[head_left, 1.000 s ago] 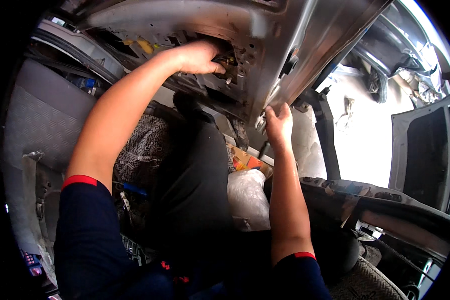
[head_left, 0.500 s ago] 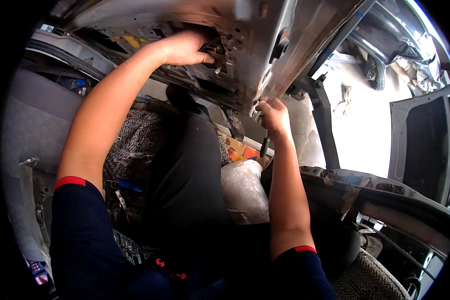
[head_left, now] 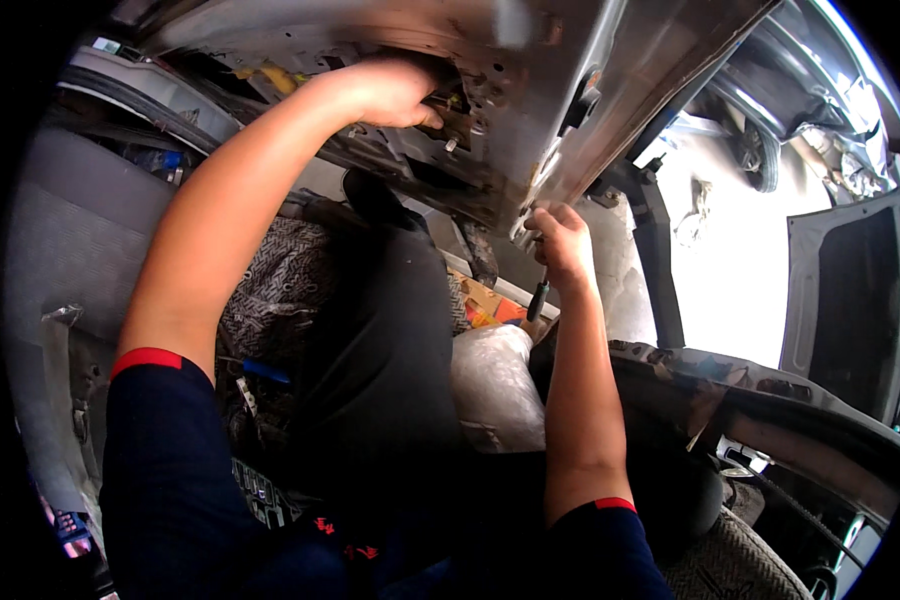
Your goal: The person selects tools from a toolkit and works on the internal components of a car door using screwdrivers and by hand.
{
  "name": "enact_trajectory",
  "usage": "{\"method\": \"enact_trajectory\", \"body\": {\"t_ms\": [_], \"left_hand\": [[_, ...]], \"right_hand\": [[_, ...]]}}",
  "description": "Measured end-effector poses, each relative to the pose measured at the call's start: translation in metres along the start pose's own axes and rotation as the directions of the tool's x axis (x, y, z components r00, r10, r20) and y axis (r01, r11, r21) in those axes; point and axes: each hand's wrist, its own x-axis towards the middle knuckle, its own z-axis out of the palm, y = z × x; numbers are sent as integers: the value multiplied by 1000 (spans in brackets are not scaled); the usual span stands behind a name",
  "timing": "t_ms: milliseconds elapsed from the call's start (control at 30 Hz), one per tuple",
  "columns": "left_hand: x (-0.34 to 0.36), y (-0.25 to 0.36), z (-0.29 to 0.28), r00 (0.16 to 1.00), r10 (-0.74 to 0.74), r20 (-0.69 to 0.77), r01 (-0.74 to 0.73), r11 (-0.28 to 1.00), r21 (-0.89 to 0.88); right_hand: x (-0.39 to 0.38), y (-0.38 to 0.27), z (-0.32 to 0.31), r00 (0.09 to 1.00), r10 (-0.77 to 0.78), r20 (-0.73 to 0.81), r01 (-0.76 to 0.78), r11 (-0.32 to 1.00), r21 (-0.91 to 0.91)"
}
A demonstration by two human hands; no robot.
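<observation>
A bare grey metal vehicle door (head_left: 530,80) hangs open in front of me, its inner cut-outs exposed. My left hand (head_left: 400,92) reaches into one of these openings; the thumb shows at the rim, while the other fingers are hidden inside. At the door's end edge, by the latch area, my right hand (head_left: 563,240) is closed with its fingertips against the metal. A screwdriver (head_left: 539,298) hangs down from that hand, dark handle lowest, its thin shaft running up into the fingers. Its tip is hidden.
Yellow material (head_left: 270,78) shows in another door cut-out. Below lie a plastic-wrapped bundle (head_left: 495,380), a colourful cardboard box (head_left: 490,303) and a blue-handled tool (head_left: 266,371). A grey seat (head_left: 90,210) stands left; a dark upright post (head_left: 658,260) stands beyond the door.
The whole view has shifted slightly, so the door and both hands appear a little farther right. Both hands keep about the same places on the door.
</observation>
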Motion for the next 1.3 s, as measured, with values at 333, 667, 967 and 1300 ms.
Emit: {"method": "enact_trajectory", "body": {"t_ms": [333,667,967,1300], "left_hand": [[8,-17,10,996,80,-44,-80,997,2],[2,-14,-10,983,129,132,-131,991,6],[10,-25,-9,953,279,120,-275,960,-53],[26,-40,4,946,271,179,-257,961,-98]], "right_hand": [[0,0,5,999,21,28,-23,998,52],[-36,-41,46,904,82,419,47,956,-289],[-46,-56,101,927,-96,363,82,995,53],[-20,-56,144,943,36,330,-140,944,299]]}}
